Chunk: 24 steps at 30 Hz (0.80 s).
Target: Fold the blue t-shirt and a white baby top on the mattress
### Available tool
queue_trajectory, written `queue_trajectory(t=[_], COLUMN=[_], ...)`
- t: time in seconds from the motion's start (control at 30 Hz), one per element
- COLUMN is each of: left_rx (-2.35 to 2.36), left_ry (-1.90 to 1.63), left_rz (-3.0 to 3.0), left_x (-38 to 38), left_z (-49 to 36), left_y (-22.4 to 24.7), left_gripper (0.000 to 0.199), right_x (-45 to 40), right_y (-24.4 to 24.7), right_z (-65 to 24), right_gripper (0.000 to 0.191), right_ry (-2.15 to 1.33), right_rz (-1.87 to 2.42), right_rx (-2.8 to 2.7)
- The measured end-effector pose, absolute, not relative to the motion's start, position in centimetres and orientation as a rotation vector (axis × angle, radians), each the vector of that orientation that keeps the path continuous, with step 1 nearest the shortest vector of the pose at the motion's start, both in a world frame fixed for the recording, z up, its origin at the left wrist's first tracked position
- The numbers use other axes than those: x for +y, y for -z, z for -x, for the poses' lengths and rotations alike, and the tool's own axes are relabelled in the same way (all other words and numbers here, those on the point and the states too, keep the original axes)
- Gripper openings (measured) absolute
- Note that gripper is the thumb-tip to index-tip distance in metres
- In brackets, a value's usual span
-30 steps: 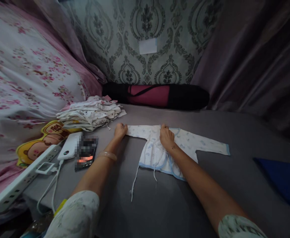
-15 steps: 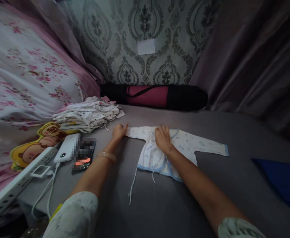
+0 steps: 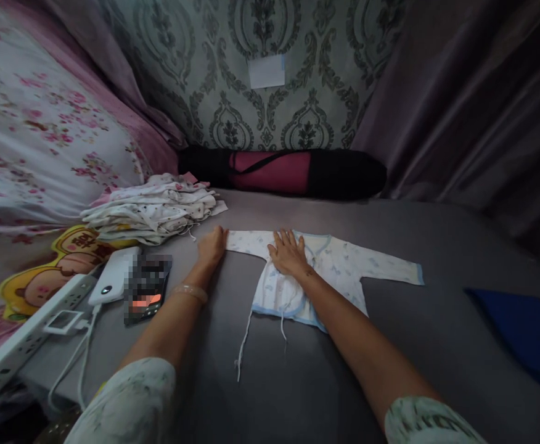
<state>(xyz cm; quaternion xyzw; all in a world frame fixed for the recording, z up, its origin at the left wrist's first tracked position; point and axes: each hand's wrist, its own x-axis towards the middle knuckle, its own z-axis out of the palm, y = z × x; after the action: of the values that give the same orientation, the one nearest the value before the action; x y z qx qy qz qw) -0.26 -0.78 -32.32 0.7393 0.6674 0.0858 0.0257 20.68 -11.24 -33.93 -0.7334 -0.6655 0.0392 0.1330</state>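
A small white baby shirt (image 3: 339, 265) with blue trim and a faint print lies spread on the grey sheet, its right-hand sleeve stretched out to the side. Two white tie strings trail from its lower edge. My left hand (image 3: 212, 246) is closed on the cuff of the left-hand sleeve and pulls it out straight. Flat on the chest near that sleeve's shoulder rests my right hand (image 3: 288, 253), fingers spread. My right forearm covers part of the shirt's front and hem.
A heap of folded baby clothes (image 3: 154, 209) lies at the back left. Nearer are a yellow cartoon cushion (image 3: 43, 283), a white power bank (image 3: 115, 274), a phone (image 3: 147, 290) and a power strip (image 3: 34, 327). A black-and-red long bag (image 3: 270, 172) lines the wall; blue cloth (image 3: 519, 327) lies right.
My right hand has slid left across the chest and its fingers have spread. The left hand stays at the cuff, now more closed. The view has shifted slightly.
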Motion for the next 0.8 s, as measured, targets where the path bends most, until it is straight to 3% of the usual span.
queue_trajectory(t=[0.17, 0.27, 0.43, 0.67, 0.8], left_rx=[2.052, 2.074, 1.588, 0.94, 0.688], left_ry=[-0.225, -0.362, -0.436, -0.459, -0.453], left_rz=[-2.111, -2.086, -2.191, -2.284, -2.412], left_x=[-0.6, -2.3, -9.4, -19.2, -21.1], left_z=[-0.1, 0.5, 1.6, -2.5, -6.8], left_y=[30.6, 29.6, 28.7, 27.6, 28.6], left_gripper=[0.041, 0.043, 0.027, 0.021, 0.019], right_x=[-11.2, -12.8, -18.3, -25.3, -27.7], right_y=[32.4, 30.7, 28.7, 28.8, 29.7], right_z=[-21.3, -22.0, -23.8, -25.1, -23.6], right_gripper=[0.057, 0.055, 0.03, 0.012, 0.023], right_ry=[-0.317, -0.246, -0.205, -0.447, -0.411], right_rz=[2.114, 1.926, 1.671, 1.981, 2.142], right_rx=[-1.931, -1.933, -1.993, -1.893, -1.854])
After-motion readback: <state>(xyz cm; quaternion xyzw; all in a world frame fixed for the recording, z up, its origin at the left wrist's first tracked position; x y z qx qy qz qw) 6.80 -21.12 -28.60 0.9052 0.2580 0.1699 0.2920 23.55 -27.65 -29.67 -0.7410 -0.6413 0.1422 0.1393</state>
